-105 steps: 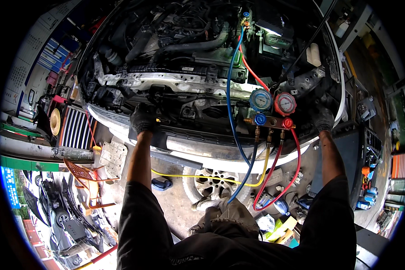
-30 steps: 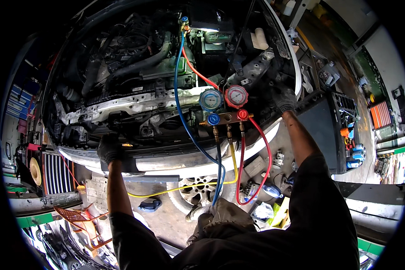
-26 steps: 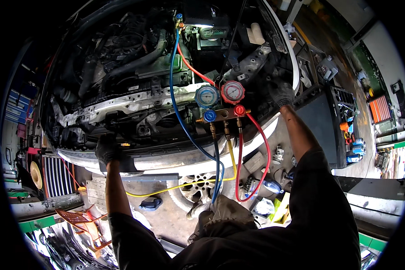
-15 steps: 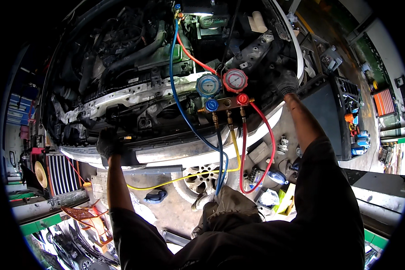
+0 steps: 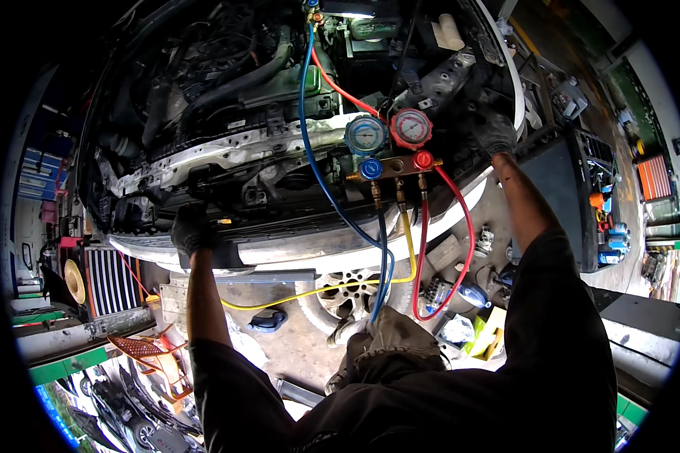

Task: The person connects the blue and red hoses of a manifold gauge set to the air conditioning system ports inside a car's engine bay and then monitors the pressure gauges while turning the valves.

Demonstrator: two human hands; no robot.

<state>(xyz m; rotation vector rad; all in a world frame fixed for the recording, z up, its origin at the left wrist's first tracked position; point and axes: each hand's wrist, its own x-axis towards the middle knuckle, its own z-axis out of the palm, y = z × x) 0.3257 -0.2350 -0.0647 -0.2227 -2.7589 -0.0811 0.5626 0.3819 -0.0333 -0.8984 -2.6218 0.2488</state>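
Note:
My left hand (image 5: pixel 192 229), in a dark glove, rests on the front bumper (image 5: pixel 279 260) of a car with its engine bay exposed. Dark surroundings hide its fingers. At the right front corner, my right hand (image 5: pixel 495 132) in a grey-black glove lies by the fender edge; its fingers fade into shadow. Between the hands hangs a manifold gauge set (image 5: pixel 397 167), with a blue gauge (image 5: pixel 366 135) and a red gauge (image 5: pixel 411 128). Neither hand touches it. A blue hose (image 5: pixel 307 140), a red hose (image 5: pixel 472 226) and a yellow hose (image 5: pixel 317 288) run from it.
A wheel (image 5: pixel 347 296) lies on the floor below the bumper. A dark tool cart (image 5: pixel 551 200) stands at the right, beside a box (image 5: pixel 491 336) and loose parts. A blue bottle-like object (image 5: pixel 267 321) and a rattan chair (image 5: pixel 151 351) are at the lower left.
The car and gauge set sit slightly farther right in the picture, as the view has shifted. Both hands stay at about the same places on the car.

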